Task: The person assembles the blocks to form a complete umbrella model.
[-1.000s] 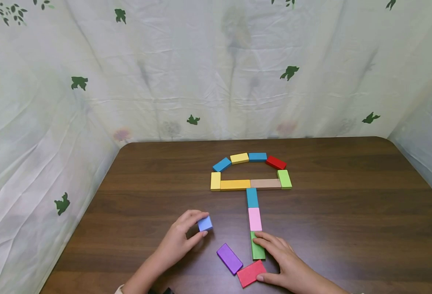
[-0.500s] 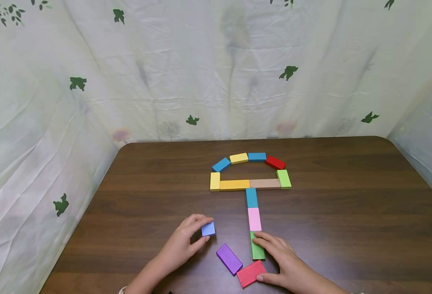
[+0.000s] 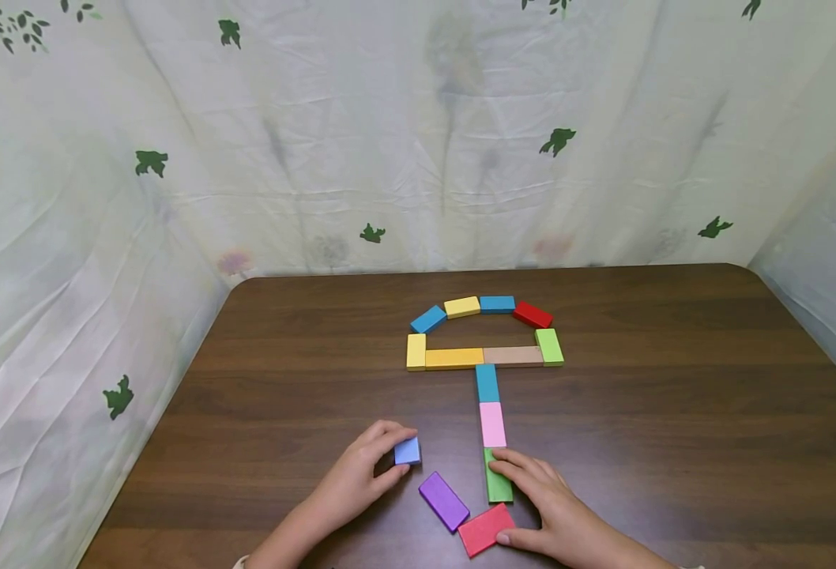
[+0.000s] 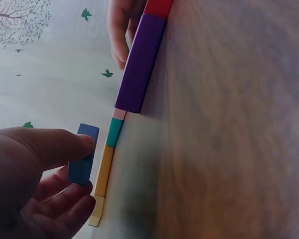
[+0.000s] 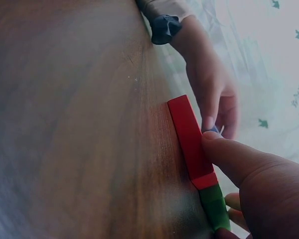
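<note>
My left hand (image 3: pixel 361 478) pinches a light-blue block (image 3: pixel 407 451) between thumb and fingers, held above the table in the left wrist view (image 4: pixel 82 167). My right hand (image 3: pixel 553 510) lies spread, its fingers on the green block (image 3: pixel 498 482) and its thumb against the near red block (image 3: pixel 486 530). Between the hands a purple block (image 3: pixel 444 501) lies slanted, one corner at the red block. The green block ends a straight column with a pink block (image 3: pixel 492 424) and a teal block (image 3: pixel 487 383), running up to a row of blocks.
Farther back, the orange block (image 3: pixel 453 359) and tan block (image 3: pixel 514 356) form a base line. Yellow, blue, red and lime blocks (image 3: pixel 549 348) arch over it. The brown table (image 3: pixel 304 348) ends at a patterned white cloth (image 3: pixel 389 142) behind.
My left hand has moved right and a little nearer with the light-blue block, toward the purple block. The right hand and the blocks on the table keep their places.
</note>
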Demonstrator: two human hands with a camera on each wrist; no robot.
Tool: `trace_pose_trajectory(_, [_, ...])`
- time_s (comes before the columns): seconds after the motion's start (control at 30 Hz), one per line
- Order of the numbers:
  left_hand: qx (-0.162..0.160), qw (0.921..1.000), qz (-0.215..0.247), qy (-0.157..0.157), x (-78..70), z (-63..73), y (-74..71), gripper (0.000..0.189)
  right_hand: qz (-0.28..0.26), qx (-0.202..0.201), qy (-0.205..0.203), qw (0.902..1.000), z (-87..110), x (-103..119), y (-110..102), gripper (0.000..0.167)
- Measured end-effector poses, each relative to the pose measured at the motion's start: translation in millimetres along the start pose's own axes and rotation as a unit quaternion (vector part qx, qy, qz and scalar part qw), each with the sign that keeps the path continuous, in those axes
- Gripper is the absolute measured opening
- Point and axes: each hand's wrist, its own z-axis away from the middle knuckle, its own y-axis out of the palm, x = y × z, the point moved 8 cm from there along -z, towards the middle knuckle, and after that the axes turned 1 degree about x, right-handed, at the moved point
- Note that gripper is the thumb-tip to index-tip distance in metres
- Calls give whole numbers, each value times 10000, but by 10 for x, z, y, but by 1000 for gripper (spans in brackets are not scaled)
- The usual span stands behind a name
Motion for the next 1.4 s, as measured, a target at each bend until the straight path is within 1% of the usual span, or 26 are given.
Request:
trace_pose_trajectory(0.13, [177, 9998, -16, -87, 20, -4, 33, 39, -9, 11, 9, 10000, -3, 3, -1, 68])
trace_pose_trajectory(0.4, [460, 9987, -154, -152, 67, 1, 99, 37, 12, -15, -13, 10000, -5, 13, -5, 68])
trace_pose_trajectory(0.53, [522, 9982, -263, -129, 79, 4, 118, 36, 46, -23, -49, 10000, -4, 13, -5, 68])
trace_pose_trajectory(0.67, [566, 9978, -343, -98, 83, 7, 130, 35, 8, 11, -1, 10000, -4, 2, -2, 68])
trace_pose_trajectory(0.77, [625, 9975, -303, -102, 89, 8, 131, 36, -14, 24, 2, 10000, -7, 0, 1, 68])
trace_pose_trajectory(0.87, [620, 9979, -110, -171, 110, 7, 104, 35, -25, 34, -11, 10000, -11, -1, 6, 68])
trace_pose_trajectory(1.0, [499, 9985, 90, -229, 147, 2, 39, 31, -26, 39, -7, 10000, -12, -5, 11, 68])
trace_pose_trajectory(1.1, [468, 9987, 35, -204, 169, 1, 14, 31, -21, 30, -34, 10000, -11, -1, 11, 68])
trace_pose_trajectory(1.27, [542, 9983, -66, -191, 196, -1, 22, 30, -37, 26, -23, 10000, -14, -2, 9, 68])
trace_pose_trajectory(1.4, [532, 9985, -109, -88, 188, 2, 31, 28, -37, 29, 0, 10000, -13, -7, 10, 68])
